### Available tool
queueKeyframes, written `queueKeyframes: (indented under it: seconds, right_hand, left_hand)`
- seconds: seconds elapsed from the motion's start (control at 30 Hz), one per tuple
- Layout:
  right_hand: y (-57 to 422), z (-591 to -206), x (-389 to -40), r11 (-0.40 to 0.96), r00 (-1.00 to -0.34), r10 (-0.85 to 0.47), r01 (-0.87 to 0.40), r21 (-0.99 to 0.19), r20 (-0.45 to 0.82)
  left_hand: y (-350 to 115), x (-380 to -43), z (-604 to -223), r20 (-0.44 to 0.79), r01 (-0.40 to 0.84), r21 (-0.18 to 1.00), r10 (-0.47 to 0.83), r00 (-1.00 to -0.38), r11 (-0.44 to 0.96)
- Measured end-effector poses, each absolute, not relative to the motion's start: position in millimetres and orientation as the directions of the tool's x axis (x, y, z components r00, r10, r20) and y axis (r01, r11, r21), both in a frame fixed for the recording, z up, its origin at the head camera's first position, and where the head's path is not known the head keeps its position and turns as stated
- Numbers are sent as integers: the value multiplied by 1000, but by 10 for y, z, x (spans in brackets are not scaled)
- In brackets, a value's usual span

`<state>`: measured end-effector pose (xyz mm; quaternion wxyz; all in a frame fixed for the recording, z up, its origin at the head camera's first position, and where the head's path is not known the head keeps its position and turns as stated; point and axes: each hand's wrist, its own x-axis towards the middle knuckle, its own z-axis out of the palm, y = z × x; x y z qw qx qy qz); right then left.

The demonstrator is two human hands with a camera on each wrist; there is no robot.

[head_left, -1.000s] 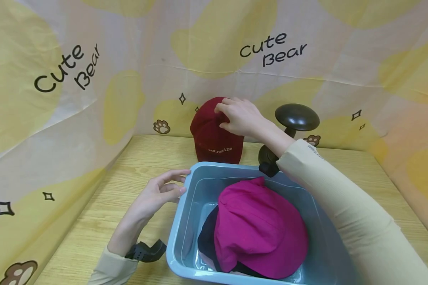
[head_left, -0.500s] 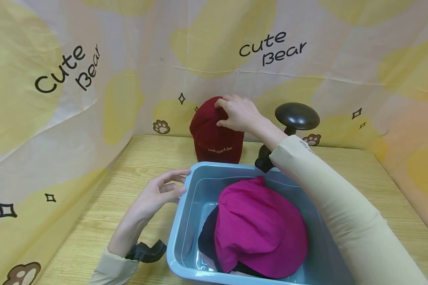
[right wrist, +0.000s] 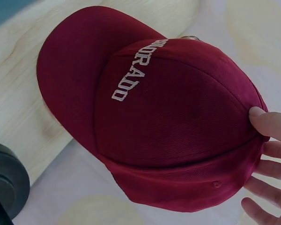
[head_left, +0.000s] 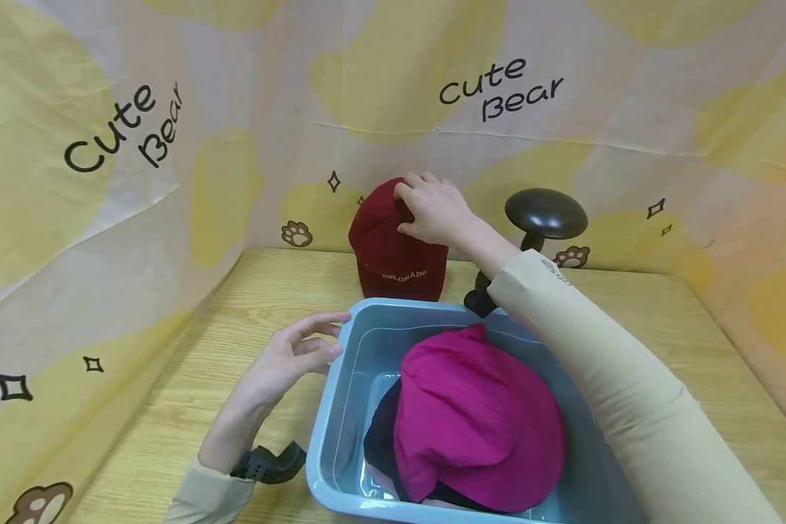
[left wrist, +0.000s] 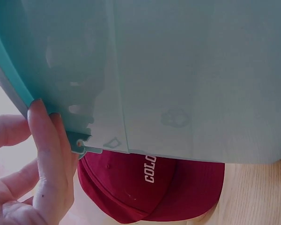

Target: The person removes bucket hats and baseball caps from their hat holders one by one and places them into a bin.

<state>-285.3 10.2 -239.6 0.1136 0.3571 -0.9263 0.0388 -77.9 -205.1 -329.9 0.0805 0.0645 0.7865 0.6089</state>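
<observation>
In the head view, a dark red baseball cap (head_left: 399, 247) with COLORADO lettering stands behind the light blue basin (head_left: 426, 307). My right hand (head_left: 435, 209) pinches the top of its crown; in the right wrist view the thumb (right wrist: 260, 115) lies on the front side and the fingers reach behind. My left hand (head_left: 298, 349) touches the basin's left rim near the far corner, its fingers relaxed, with fingertips (left wrist: 36, 105) right at the lip. A bright pink cap (head_left: 471, 422) lies inside the basin, over a dark cap (head_left: 383, 429) that is partly hidden.
To the right of the red cap stands a dark stand with a domed top (head_left: 546, 213), partly behind my right forearm. The wooden table (head_left: 288, 280) ends at patterned cloth walls (head_left: 380, 87) at the back and sides. My sleeve covers the basin's right side.
My right wrist and forearm have shifted a little to the left, while the fingers stay at the red cap's crown. The cap, the basin and my left hand keep their places.
</observation>
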Motion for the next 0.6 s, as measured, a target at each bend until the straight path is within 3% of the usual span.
queueKeyframes:
  seconds: [0.6]
  right_hand:
    - [135,-2406,-2822,719,-684,-679,-693,56,266]
  left_hand:
    - [-2064,-820,-3334,-34,18,969,207,-978,246]
